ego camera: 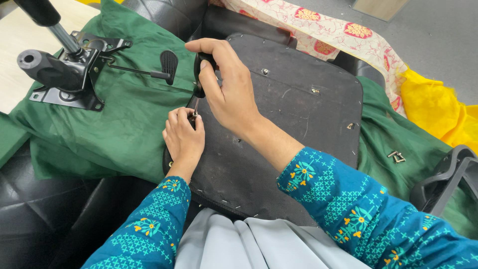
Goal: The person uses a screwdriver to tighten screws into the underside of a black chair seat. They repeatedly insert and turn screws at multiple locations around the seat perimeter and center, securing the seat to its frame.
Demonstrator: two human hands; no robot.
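Observation:
My right hand (pixel 226 84) grips the black handle of a screwdriver (pixel 200 74) held upright, its thin shaft pointing down at the left edge of a black chair seat underside (pixel 294 114). My left hand (pixel 183 137) pinches a small metal part, likely a screw, right at the tip of the shaft. The seat panel lies flat across my lap, with screw holes and staples showing on it.
A black metal chair tilt mechanism (pixel 64 69) with a lever (pixel 167 67) lies on green cloth (pixel 119 129) at the left. Loose screws (pixel 397 157) rest on the cloth at right, near a black plastic armrest (pixel 448 179). Patterned and yellow fabric (pixel 433 104) lies behind.

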